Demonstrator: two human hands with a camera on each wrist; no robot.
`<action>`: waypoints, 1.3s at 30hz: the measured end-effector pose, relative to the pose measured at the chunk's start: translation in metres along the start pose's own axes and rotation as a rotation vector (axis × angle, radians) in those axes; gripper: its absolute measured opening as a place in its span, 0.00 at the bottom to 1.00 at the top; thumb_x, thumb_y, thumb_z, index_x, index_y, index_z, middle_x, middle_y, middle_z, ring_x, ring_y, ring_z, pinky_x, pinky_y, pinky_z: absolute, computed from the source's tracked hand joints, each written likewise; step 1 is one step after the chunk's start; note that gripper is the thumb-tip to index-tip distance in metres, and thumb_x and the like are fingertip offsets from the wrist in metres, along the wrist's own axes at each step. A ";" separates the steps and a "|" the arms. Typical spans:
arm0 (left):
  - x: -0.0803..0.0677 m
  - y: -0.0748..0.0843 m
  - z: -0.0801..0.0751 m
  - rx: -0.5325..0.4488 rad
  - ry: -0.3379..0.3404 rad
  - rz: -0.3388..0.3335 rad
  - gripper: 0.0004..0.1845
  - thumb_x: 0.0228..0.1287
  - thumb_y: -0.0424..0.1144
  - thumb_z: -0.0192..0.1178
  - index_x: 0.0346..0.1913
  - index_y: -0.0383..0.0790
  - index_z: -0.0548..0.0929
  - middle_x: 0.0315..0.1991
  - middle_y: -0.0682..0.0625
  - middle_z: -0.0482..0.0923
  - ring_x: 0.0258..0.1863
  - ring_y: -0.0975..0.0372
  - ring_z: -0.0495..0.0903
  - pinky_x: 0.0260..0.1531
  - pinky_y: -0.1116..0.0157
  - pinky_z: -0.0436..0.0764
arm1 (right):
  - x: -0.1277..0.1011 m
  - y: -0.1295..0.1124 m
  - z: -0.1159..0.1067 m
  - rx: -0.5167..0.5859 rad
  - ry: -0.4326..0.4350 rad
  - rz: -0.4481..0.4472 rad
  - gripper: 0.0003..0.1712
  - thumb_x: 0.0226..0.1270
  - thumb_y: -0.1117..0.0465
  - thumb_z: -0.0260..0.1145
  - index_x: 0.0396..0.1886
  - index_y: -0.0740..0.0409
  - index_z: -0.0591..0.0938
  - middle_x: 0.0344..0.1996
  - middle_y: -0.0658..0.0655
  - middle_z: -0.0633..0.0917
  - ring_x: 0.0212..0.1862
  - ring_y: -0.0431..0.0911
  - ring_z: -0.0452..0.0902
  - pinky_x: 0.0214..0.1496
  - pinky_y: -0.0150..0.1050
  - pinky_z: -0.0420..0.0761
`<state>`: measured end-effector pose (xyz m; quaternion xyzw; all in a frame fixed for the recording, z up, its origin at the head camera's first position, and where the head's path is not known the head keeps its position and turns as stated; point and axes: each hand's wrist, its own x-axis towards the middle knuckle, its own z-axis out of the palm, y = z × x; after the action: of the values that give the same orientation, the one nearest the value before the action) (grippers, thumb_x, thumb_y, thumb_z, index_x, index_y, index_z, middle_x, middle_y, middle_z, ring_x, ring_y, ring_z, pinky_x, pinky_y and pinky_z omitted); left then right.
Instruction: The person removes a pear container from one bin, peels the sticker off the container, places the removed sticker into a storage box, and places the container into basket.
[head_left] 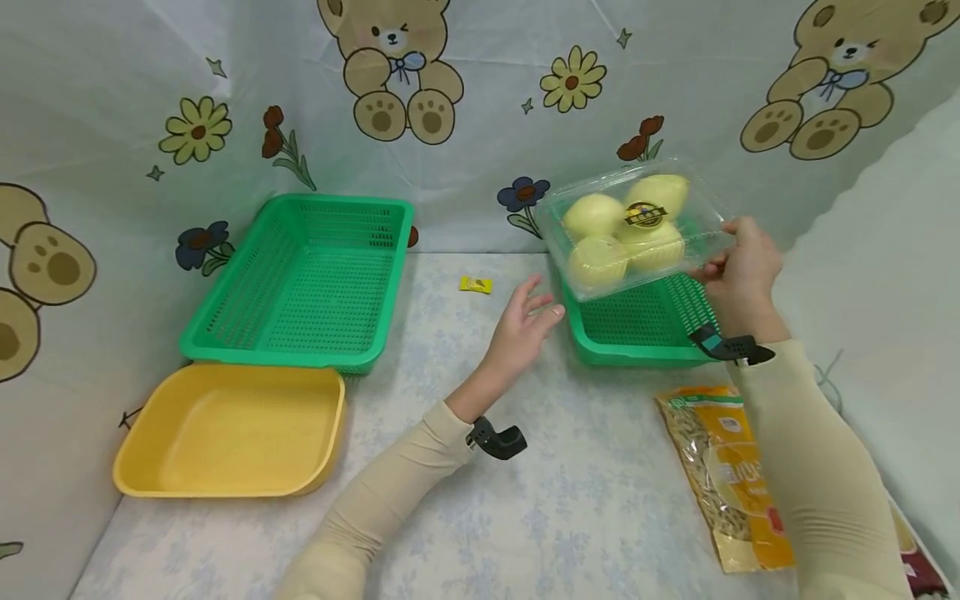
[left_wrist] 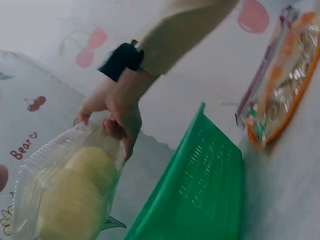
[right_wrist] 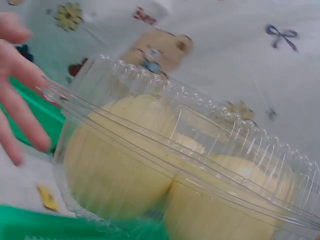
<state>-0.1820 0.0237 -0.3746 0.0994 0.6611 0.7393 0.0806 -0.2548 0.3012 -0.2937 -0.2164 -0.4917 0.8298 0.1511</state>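
Note:
My right hand [head_left: 746, 271] grips the right edge of a clear plastic clamshell box [head_left: 637, 233], thumb on top. Inside are several pale yellow round fruits [right_wrist: 120, 160], and a dark and gold label is on the lid. The box hangs tilted above the right green basket [head_left: 637, 357], hiding its far part. My left hand [head_left: 521, 325] hovers just left of the box and basket, fingers spread and holding nothing. In the right wrist view, its fingers [right_wrist: 25, 107] appear close to the box's corner; whether they touch it I cannot tell.
Another green basket [head_left: 322, 304] stands at the back left, with a yellow basin [head_left: 232, 433] in front of it. A small yellow wrapped packet [head_left: 476, 285] lies between the baskets. Beside my right forearm is an orange bag [head_left: 738, 492]; another package [head_left: 918, 558] shows partly behind the sleeve.

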 end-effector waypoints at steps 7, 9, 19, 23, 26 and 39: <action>-0.022 0.000 -0.018 -0.348 0.199 -0.131 0.40 0.77 0.45 0.52 0.83 0.45 0.44 0.70 0.39 0.65 0.67 0.49 0.71 0.62 0.57 0.78 | -0.047 0.042 0.038 -0.208 -0.288 -0.099 0.15 0.70 0.65 0.59 0.54 0.53 0.80 0.15 0.47 0.74 0.09 0.38 0.64 0.15 0.30 0.71; -0.032 -0.007 -0.028 -0.369 0.260 -0.134 0.40 0.77 0.43 0.53 0.82 0.46 0.44 0.66 0.41 0.69 0.61 0.56 0.75 0.57 0.61 0.80 | -0.060 0.053 0.046 -0.318 -0.339 -0.132 0.21 0.70 0.64 0.60 0.62 0.55 0.78 0.19 0.46 0.77 0.10 0.37 0.67 0.17 0.28 0.73; -0.075 -0.050 -0.081 -0.393 0.384 -0.191 0.39 0.80 0.45 0.44 0.83 0.40 0.39 0.79 0.37 0.51 0.72 0.48 0.64 0.75 0.46 0.65 | -0.108 0.111 0.042 -0.671 -0.560 -0.161 0.36 0.73 0.62 0.61 0.78 0.59 0.63 0.17 0.40 0.80 0.22 0.35 0.80 0.42 0.28 0.84; -0.087 -0.063 -0.096 -0.292 0.366 -0.228 0.38 0.81 0.47 0.41 0.83 0.36 0.39 0.82 0.37 0.44 0.77 0.45 0.58 0.76 0.44 0.62 | -0.125 0.129 0.022 -0.655 -0.611 -0.137 0.37 0.72 0.68 0.57 0.79 0.61 0.59 0.20 0.40 0.83 0.24 0.36 0.82 0.50 0.28 0.83; -0.094 -0.067 -0.106 -0.128 0.388 -0.234 0.38 0.80 0.48 0.43 0.82 0.33 0.44 0.83 0.38 0.44 0.80 0.46 0.53 0.78 0.44 0.58 | -0.136 0.141 0.006 -0.656 -0.628 -0.102 0.38 0.72 0.70 0.55 0.80 0.61 0.56 0.23 0.39 0.85 0.27 0.38 0.84 0.52 0.27 0.82; -0.092 -0.068 -0.123 0.138 0.428 -0.114 0.35 0.80 0.41 0.49 0.79 0.27 0.53 0.80 0.33 0.52 0.81 0.43 0.52 0.79 0.49 0.56 | -0.141 0.189 -0.030 -0.673 -0.556 0.045 0.32 0.76 0.68 0.54 0.76 0.65 0.58 0.28 0.48 0.87 0.25 0.39 0.85 0.41 0.32 0.85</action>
<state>-0.1252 -0.1097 -0.4587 -0.0919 0.7166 0.6909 -0.0266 -0.1252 0.1691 -0.4435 -0.0327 -0.7517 0.6533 -0.0842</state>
